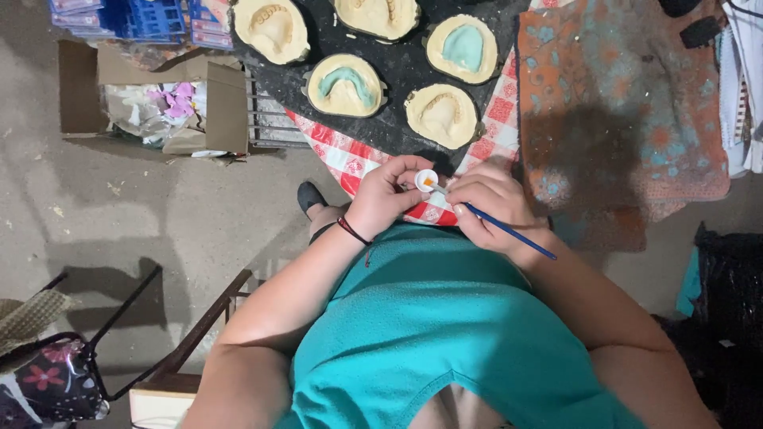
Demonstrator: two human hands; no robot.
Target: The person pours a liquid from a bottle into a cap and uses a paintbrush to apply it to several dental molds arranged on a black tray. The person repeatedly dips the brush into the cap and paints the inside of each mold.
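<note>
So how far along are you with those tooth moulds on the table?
Two moulds already carry a blue-green layer: one in the middle and one at the upper right. Three others look bare cream, among them the nearest mould. In hand: the left hand holds a small white cup, and the right hand dips a blue-handled brush into it.
</note>
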